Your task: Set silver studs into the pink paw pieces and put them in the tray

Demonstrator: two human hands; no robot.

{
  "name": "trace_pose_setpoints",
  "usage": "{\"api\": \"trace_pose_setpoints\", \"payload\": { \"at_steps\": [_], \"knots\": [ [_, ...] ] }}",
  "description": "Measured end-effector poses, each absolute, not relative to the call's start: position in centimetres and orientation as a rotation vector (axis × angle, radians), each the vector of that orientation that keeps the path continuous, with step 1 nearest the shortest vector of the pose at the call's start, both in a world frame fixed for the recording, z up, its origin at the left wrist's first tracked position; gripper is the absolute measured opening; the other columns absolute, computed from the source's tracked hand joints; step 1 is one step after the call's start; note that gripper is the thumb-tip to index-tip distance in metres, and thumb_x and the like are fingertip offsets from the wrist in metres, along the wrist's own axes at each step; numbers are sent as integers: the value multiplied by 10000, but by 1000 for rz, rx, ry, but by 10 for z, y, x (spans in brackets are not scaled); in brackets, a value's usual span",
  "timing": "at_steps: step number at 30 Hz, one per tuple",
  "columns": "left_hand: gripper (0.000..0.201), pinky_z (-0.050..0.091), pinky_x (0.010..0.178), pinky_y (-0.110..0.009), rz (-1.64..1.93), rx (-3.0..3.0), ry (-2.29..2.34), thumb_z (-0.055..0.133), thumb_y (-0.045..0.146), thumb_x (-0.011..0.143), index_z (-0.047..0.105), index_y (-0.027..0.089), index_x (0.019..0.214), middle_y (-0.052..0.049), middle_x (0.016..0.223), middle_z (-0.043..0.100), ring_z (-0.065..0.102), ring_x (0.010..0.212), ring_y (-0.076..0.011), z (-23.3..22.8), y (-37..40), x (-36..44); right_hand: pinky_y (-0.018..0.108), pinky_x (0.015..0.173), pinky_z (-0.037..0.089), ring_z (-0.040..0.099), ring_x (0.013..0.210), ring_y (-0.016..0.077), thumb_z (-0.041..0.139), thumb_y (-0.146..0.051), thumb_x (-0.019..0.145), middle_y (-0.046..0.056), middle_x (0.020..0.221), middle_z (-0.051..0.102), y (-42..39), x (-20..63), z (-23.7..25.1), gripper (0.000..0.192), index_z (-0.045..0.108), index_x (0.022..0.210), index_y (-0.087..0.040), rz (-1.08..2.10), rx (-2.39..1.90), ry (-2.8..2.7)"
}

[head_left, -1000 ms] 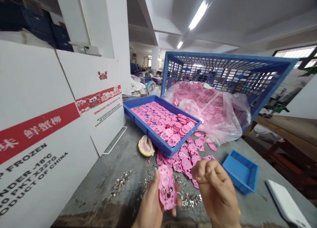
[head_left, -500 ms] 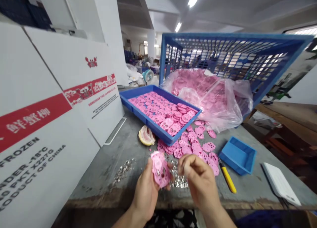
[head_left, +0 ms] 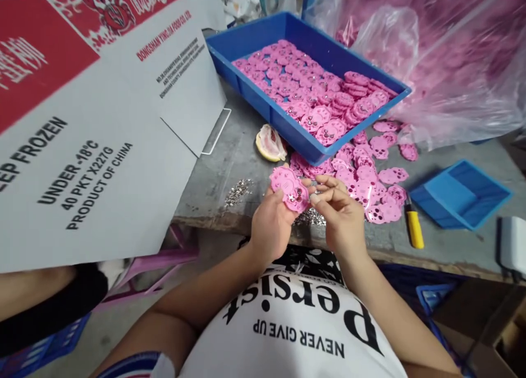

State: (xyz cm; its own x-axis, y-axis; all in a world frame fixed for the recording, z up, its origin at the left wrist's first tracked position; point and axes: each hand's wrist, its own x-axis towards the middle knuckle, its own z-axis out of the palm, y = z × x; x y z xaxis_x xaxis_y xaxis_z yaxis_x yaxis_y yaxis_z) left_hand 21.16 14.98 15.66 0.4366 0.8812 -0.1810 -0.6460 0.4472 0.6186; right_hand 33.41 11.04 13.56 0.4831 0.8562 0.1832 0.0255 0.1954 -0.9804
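Note:
My left hand holds a flat pink plastic piece between thumb and fingers, its face turned up. Small shiny metal parts sit in its lower right section. Beside that edge, my right hand has thumb and index finger pinched together, the other fingers loosely stretched. Whatever is in the pinch is too small to make out. Beneath the hands lies a heap of tiny silvery metal parts, partly covered by them. A smaller heap of metal parts is to the left. Loose pink pieces are piled beyond my right hand.
A blue tray of pink pieces stands behind, with a cut citrus fruit near it. To the right are a yellow-handled tool, a small blue bin and a white device. A large white carton blocks the left; a plastic bag lies back right.
The view has tilted down, bringing the shirt and both forearms into sight. My right hand has come closer to the pink piece, which stays in my left hand.

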Motion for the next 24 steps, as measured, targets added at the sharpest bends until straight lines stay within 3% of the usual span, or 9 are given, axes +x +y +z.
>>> {"api": "trace_pose_setpoints", "payload": {
  "at_steps": [5, 11, 18, 21, 24],
  "knots": [
    [577, 478, 1120, -486, 1005, 497, 512, 522, 177, 892, 474, 205, 1466, -118, 1230, 738, 640, 1301, -285, 153, 150, 216, 540, 1089, 469, 626, 1203, 286, 787, -284, 808, 73, 1060, 697, 116, 329, 130, 193, 676, 657, -236, 755, -1243, -873],
    [551, 533, 1033, -536, 991, 488, 674, 535, 193, 878, 482, 179, 1427, -118, 1108, 771, 745, 1087, -292, 136, 157, 205, 511, 1038, 473, 636, 1146, 275, 766, -325, 819, 91, 1150, 694, 117, 353, 107, 178, 684, 707, -214, 611, -1406, -912],
    [514, 597, 927, -484, 952, 481, 862, 552, 233, 871, 514, 170, 1380, -99, 1013, 790, 771, 1002, -282, 98, 151, 180, 462, 923, 486, 621, 954, 269, 693, -313, 895, 61, 915, 719, 159, 337, 74, 192, 705, 716, -246, 342, -1620, -1307],
    [526, 618, 859, -429, 972, 501, 893, 594, 249, 853, 526, 181, 1370, -82, 979, 791, 777, 937, -261, 93, 149, 169, 486, 931, 471, 595, 977, 297, 663, -303, 930, 80, 948, 724, 179, 325, 78, 171, 784, 819, -253, 322, -1667, -1533],
    [528, 621, 773, -373, 999, 536, 911, 652, 310, 834, 547, 191, 1338, -77, 978, 787, 773, 858, -237, 91, 152, 158, 486, 926, 469, 606, 995, 299, 617, -294, 965, 84, 1043, 743, 170, 341, 84, 194, 792, 1039, -253, 305, -1657, -1635]
  ]
}}
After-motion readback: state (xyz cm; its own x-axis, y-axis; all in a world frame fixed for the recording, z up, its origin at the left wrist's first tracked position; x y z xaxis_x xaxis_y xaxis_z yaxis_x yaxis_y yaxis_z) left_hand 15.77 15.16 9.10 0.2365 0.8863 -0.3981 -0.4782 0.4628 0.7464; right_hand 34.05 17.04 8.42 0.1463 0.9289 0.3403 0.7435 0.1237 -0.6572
